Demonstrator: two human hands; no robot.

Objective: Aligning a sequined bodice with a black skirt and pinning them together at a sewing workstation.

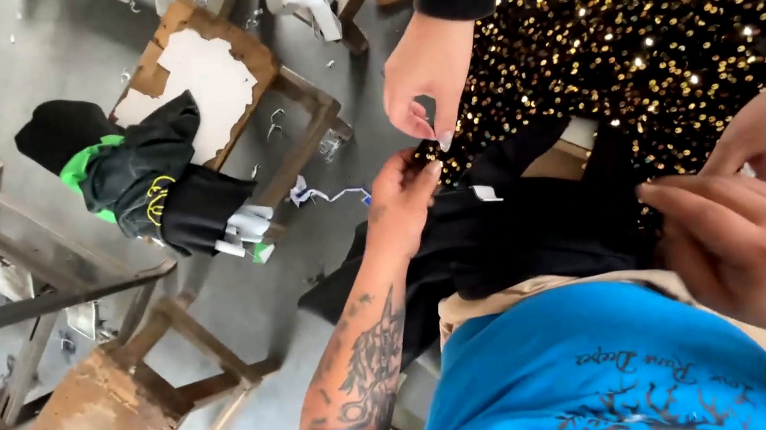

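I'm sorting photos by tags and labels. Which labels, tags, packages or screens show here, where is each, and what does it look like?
Small tag: on the black garment, just right of the left hand; white, roughly rectangular.
Pale tags or packets: sticking out of the dark bundle of clothes on the wooden stool; white with a green tip.
No screens or signs in view.
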